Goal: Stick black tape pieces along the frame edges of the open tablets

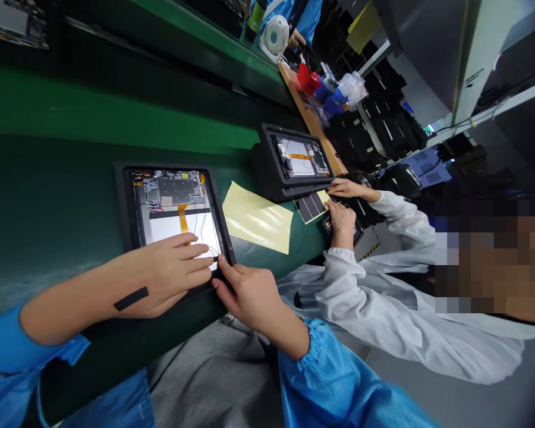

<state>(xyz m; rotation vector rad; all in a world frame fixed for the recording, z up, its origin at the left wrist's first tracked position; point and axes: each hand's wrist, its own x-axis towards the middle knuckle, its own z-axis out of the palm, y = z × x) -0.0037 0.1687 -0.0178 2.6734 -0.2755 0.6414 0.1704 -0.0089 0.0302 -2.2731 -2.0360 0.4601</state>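
In the upper left corner of the view, a circuit board (15, 24) is partly cut off. Lower down, the left hand (173, 270) is extended from a blue sleeve (31, 345), with a strip of black tape (131, 298) stuck across its back near the wrist. Its fingers are stretched out and laid over the lower part of an opened tablet (173, 190), which is set in a black frame (121, 202) on the green tabletop (71, 178). An orange ribbon cable (183, 217) is exposed inside. At the frame's lower right corner, the right hand (254, 294) is placed, its thumb and index finger held narrowly apart, close to the left fingertips; whether anything is pinched by either of the hands cannot be told. Just beside the frame, a glossy yellow sheet (258, 220) is laid. Farther back, a white fan (275, 37) is stood. A second opened tablet (299, 157) is seated at a tilt in a black holder (267, 169). Beside it, a liner with black strips (310, 208) is touched by a co-worker's hand (342, 221).
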